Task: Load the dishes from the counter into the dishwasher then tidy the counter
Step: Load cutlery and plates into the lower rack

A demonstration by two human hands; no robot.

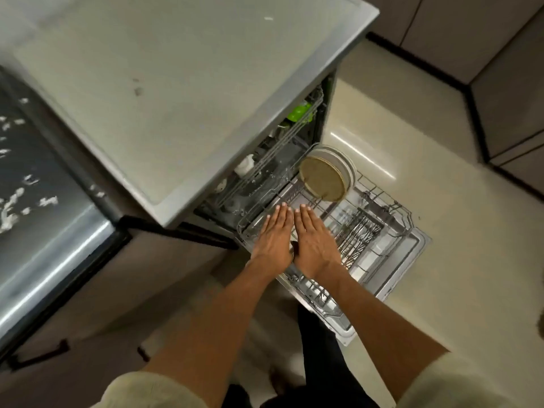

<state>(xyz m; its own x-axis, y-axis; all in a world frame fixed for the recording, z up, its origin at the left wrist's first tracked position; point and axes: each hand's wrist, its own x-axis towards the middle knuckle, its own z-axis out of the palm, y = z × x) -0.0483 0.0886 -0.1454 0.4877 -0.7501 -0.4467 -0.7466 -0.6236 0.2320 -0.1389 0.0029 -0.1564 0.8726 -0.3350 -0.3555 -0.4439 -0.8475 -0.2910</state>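
The dishwasher stands open under the grey counter [182,92]. Its lower rack [391,213] is pulled out over the lowered door [412,254]. A tan plate [322,179] stands on edge at the rack's far end, with white plates [347,163] behind it. My left hand [275,240] and my right hand [313,242] are side by side over the near part of the rack, palms down and fingers straight, holding nothing. The upper rack [282,154] sits inside with a green item [298,111] and a white item [244,166] in it.
A steel sink [44,184] with white foam flecks lies at the left. Cream floor tiles [441,142] spread to the right of the door, and dark cabinets [506,98] stand at the far right. My legs are close to the door's near corner.
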